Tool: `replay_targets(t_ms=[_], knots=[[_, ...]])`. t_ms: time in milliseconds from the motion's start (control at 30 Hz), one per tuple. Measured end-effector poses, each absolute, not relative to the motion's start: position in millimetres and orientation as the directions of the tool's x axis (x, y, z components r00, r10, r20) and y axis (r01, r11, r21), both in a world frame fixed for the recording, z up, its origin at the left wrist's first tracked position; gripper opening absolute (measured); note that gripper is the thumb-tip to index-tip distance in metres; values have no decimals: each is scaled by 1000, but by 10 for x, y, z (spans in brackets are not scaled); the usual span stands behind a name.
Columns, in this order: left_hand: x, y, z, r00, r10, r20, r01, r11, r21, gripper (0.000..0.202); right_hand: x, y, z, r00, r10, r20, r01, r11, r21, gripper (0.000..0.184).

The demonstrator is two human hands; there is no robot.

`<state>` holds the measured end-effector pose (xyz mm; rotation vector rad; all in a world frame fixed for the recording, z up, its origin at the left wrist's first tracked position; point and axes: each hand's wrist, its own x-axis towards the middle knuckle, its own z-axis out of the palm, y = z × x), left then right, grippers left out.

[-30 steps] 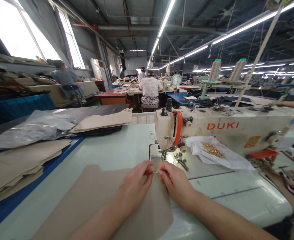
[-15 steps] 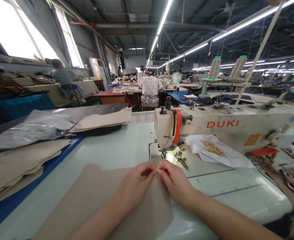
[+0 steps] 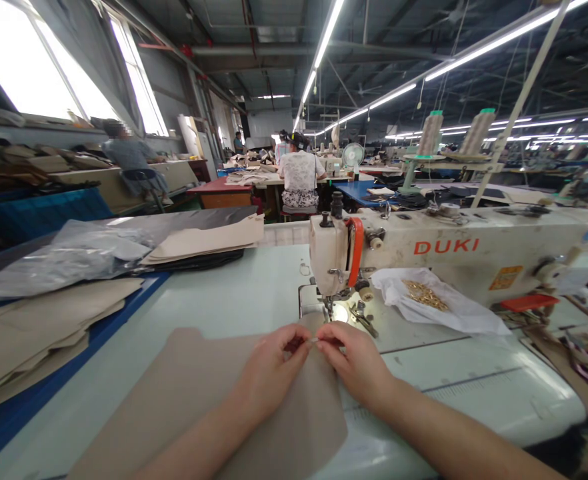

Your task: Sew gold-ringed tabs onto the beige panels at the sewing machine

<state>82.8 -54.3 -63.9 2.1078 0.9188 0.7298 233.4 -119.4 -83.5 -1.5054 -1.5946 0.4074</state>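
Observation:
A large beige fabric or leather panel point(image 3: 194, 380) lies flat before the sewing machine point(image 3: 399, 243), one narrow end reaching near its needle and presser foot point(image 3: 329, 308). Over that end my left hand point(image 3: 274, 363) is closed in a pinch, thumb against fingertips. Facing it, my right hand point(image 3: 357, 360) pinches too, and the fingertips of both nearly meet. Between them shows a small pale piece point(image 3: 314, 340), too small to name; whether it belongs to the panel I cannot tell. Both forearms rest low across the view, the left one covering part of the panel.
Right of the needle lies a white bag point(image 3: 459, 320) with small gold metal parts point(image 3: 424, 295). Beige panels point(image 3: 39, 327) are stacked at left, near a clear plastic bag point(image 3: 84, 257). Thread cones point(image 3: 430, 135) stand behind the machine. A person point(image 3: 300, 173) sits farther back.
Both hands keep their pinch at nearly the same spot. The pale bit between the fingertips shows slightly more. The panel has hardly moved.

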Motion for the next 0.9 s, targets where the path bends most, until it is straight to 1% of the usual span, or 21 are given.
replay_targets(t_ms=[133, 233, 267, 333, 400, 467, 533, 600, 700, 767, 900], knots=[[831, -522, -670, 603, 773, 197, 370, -490, 790, 16, 2343, -1194, -837, 89, 923, 375, 672, 222, -706, 12], [831, -496, -697, 596, 779, 196, 361, -478, 801, 13, 2344, -1204, -813, 78, 933, 350, 679, 207, -704, 13], [828, -486, -704, 594, 780, 196, 354, -473, 807, 15, 2344, -1210, -802, 82, 938, 337, 678, 196, -709, 13], [819, -467, -713, 596, 777, 203, 351, -479, 805, 25, 2343, -1221, -784, 91, 947, 309, 679, 168, -714, 14], [808, -453, -713, 612, 762, 213, 369, -514, 774, 34, 2343, -1229, -773, 95, 952, 291, 691, 147, -708, 13], [800, -444, -709, 630, 744, 224, 395, -555, 732, 36, 2346, -1231, -770, 100, 956, 276, 704, 128, -699, 13], [799, -436, -705, 646, 729, 228, 395, -574, 717, 34, 2350, -1231, -773, 108, 960, 259, 705, 110, -701, 13], [804, -425, -707, 664, 718, 207, 374, -559, 740, 26, 2355, -1233, -775, 113, 964, 242, 698, 97, -709, 13], [811, -408, -719, 694, 708, 131, 319, -466, 825, 17, 2366, -1243, -765, 111, 968, 224, 693, 86, -715, 13], [814, -401, -727, 706, 704, 78, 293, -390, 873, 17, 2379, -1248, -753, 111, 974, 199, 683, 70, -727, 13], [832, -396, -744, 706, 708, 19, 268, -293, 918, 17, 2425, -1214, -733, 136, 983, 126, 610, 17, -792, 13]])
